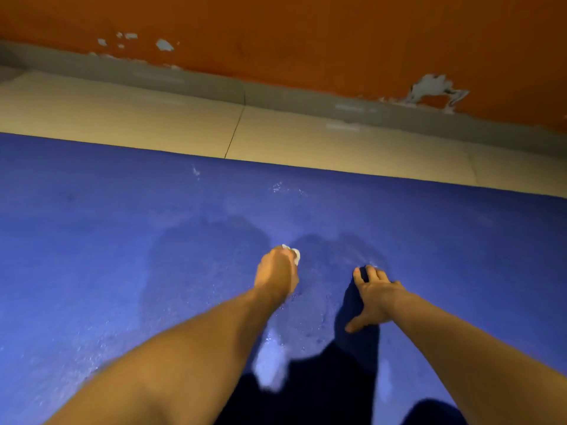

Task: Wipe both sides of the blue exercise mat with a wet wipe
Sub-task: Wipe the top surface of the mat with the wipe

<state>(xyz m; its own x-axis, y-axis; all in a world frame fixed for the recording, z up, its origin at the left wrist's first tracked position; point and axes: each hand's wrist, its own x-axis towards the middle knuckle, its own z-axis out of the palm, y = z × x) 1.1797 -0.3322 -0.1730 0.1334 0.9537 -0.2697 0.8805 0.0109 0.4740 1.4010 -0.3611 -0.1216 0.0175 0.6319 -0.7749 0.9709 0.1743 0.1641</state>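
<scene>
1. The wet wipe (pixel 294 255) is gripped at the front of the left hand (pixel 277 273). The fingers are curled round it and mostly hidden behind the back of the hand, so only a small white bunch is seen.
2. The right hand (pixel 376 297) is laid flat, its fingers (pixel 372 272) straight and spread and the thumb out to the side. Nothing is held.
3. Both hands are set on the blue exercise mat (pixel 122 240), near each other but apart. The mat is spread flat on the floor.
4. Darker damp patches (pixel 199 265) are seen around and ahead of the hands.
5. Open mat is left between the hands and the straight far edge, and widely to either side.
6. Beyond that edge lie a strip of pale tiled floor (pixel 153 118), a grey skirting (pixel 276 96) and an orange wall (pixel 306 32) with flaked paint.
7. The mat's near edge and both ends are cut off by the frame. A dark blurred shape (pixel 306 394) at the bottom centre cannot be identified.
</scene>
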